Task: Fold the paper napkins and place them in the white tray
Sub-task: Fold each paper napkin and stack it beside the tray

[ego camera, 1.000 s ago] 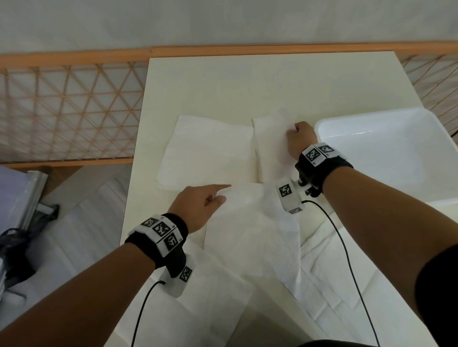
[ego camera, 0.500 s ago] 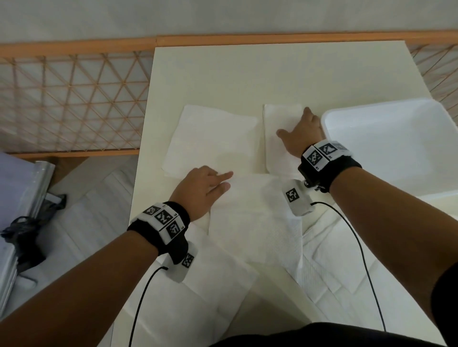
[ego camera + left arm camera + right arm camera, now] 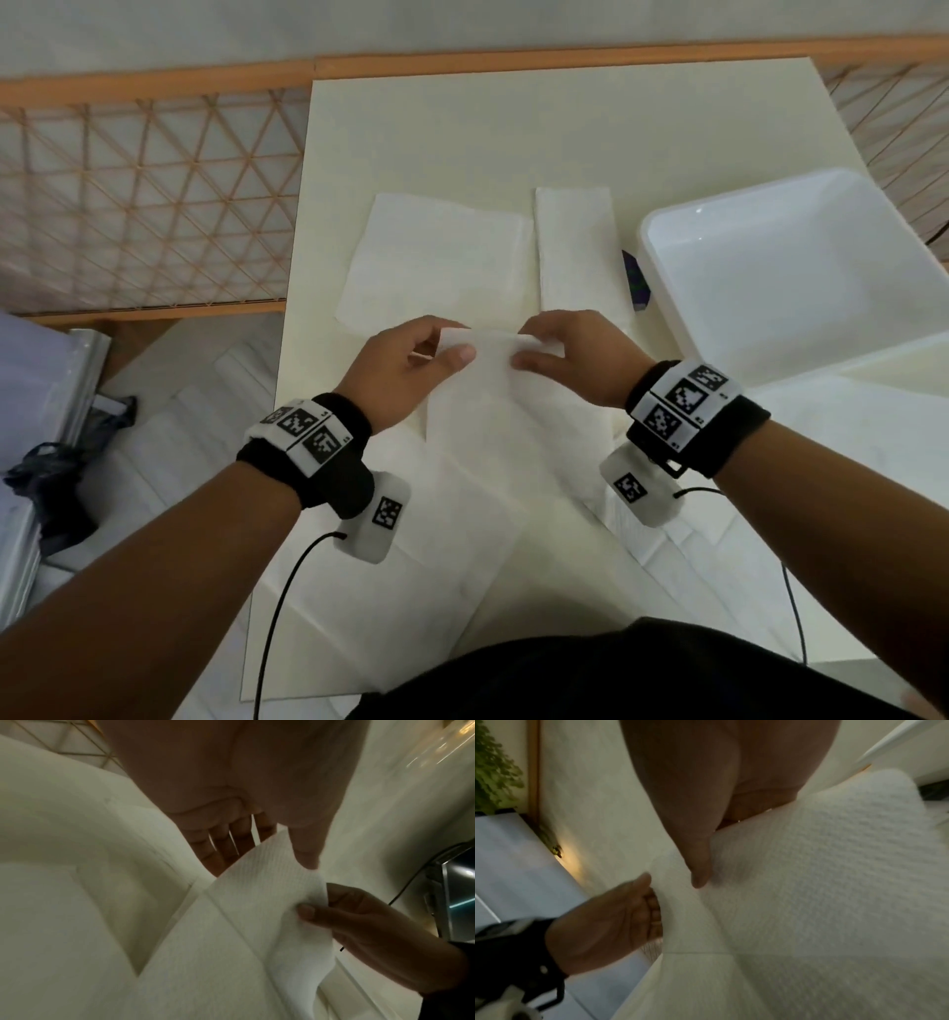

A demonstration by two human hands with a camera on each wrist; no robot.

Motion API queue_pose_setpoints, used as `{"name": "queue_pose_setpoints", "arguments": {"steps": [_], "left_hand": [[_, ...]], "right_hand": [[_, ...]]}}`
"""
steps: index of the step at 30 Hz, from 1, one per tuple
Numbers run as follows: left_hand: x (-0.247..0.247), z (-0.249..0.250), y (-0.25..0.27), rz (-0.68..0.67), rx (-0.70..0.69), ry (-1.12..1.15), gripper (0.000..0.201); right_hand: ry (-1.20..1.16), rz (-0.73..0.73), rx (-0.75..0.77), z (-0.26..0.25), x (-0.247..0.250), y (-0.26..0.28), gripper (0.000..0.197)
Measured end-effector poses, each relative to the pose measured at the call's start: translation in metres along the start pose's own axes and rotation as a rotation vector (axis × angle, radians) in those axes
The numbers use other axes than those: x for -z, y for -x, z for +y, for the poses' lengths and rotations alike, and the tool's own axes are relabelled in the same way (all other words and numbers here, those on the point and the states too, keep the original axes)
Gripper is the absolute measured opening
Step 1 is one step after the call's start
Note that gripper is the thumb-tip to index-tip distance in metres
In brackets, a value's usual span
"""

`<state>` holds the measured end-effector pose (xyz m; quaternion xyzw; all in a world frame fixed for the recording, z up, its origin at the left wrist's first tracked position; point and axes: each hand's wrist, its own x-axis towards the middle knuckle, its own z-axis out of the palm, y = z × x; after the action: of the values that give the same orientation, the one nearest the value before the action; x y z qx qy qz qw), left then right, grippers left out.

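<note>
A white paper napkin [image 3: 493, 411] lies in front of me, its far edge lifted off the table. My left hand [image 3: 411, 360] pinches that edge at its left corner, thumb on top. My right hand [image 3: 565, 354] pinches the same edge at its right corner. The left wrist view shows the napkin [image 3: 257, 902] between my left thumb and fingers, with the right hand [image 3: 359, 923] gripping beside it. In the right wrist view the napkin [image 3: 808, 882] drapes under my right thumb. A narrow folded napkin [image 3: 577, 246] lies further back. The white tray [image 3: 801, 277] stands at the right.
A flat unfolded napkin [image 3: 441, 262] lies at the back left of the cream table [image 3: 513, 128]. More napkins [image 3: 390, 606] overlap near the front edge. A small dark blue object [image 3: 637, 282] sits beside the tray. A wooden lattice fence [image 3: 144, 200] borders the table.
My right hand left the narrow folded napkin and came back toward me. Both hands have taken hold of the near napkin's far edge and lifted it.
</note>
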<state>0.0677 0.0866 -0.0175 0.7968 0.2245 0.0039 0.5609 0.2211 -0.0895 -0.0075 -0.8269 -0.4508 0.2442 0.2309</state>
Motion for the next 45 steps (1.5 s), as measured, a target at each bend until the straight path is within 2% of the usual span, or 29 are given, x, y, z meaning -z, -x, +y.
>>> {"name": "queue_pose_setpoints", "arguments": {"steps": [3, 6, 10, 13, 16, 23, 27, 31, 33, 36, 39, 40, 42, 45], "left_hand": [[-0.008, -0.011, 0.003, -0.073, 0.076, -0.067, 0.038], [-0.018, -0.022, 0.004, -0.074, 0.092, -0.221, 0.026], [-0.029, -0.015, 0.004, -0.102, 0.142, -0.186, 0.050], [-0.039, -0.004, 0.001, -0.128, 0.244, -0.170, 0.049], [-0.043, 0.000, -0.001, -0.154, 0.329, -0.118, 0.049], [-0.037, 0.000, 0.006, -0.188, 0.431, -0.043, 0.031], [-0.027, -0.001, 0.010, -0.221, 0.393, -0.220, 0.026], [-0.010, -0.004, 0.011, -0.231, 0.378, -0.375, 0.018], [-0.001, -0.005, 0.012, -0.240, 0.354, -0.476, 0.017], [0.006, -0.004, 0.014, -0.136, 0.297, -0.519, 0.012], [-0.009, 0.003, 0.015, -0.002, 0.094, -0.472, 0.014], [-0.019, 0.004, 0.015, -0.016, 0.003, -0.488, 0.020], [-0.043, 0.003, 0.014, -0.157, -0.113, -0.582, 0.042], [-0.071, -0.009, 0.014, -0.398, -0.098, -0.833, 0.067]], "right_hand": [[-0.027, 0.053, 0.001, -0.001, 0.007, 0.007, 0.030], [-0.065, 0.141, -0.011, -0.001, 0.022, 0.012, 0.021], [-0.066, 0.242, -0.037, -0.002, 0.043, 0.017, 0.012], [0.018, 0.287, -0.008, -0.004, 0.047, 0.023, 0.016], [0.133, 0.281, 0.093, -0.007, 0.038, 0.034, 0.016], [0.300, 0.227, 0.159, -0.002, -0.011, 0.058, 0.020], [0.304, 0.143, 0.154, 0.000, -0.040, 0.067, 0.027], [0.266, -0.108, 0.050, 0.001, -0.051, 0.073, 0.042], [0.254, -0.154, 0.029, 0.003, -0.050, 0.075, 0.051], [0.235, -0.117, 0.004, 0.008, -0.042, 0.074, 0.052], [0.235, 0.001, -0.032, 0.008, -0.039, 0.067, 0.045], [0.254, 0.004, -0.051, 0.007, -0.041, 0.064, 0.047], [0.313, -0.088, -0.102, 0.007, -0.047, 0.059, 0.059], [0.385, -0.241, -0.148, 0.015, -0.058, 0.057, 0.074]]}}
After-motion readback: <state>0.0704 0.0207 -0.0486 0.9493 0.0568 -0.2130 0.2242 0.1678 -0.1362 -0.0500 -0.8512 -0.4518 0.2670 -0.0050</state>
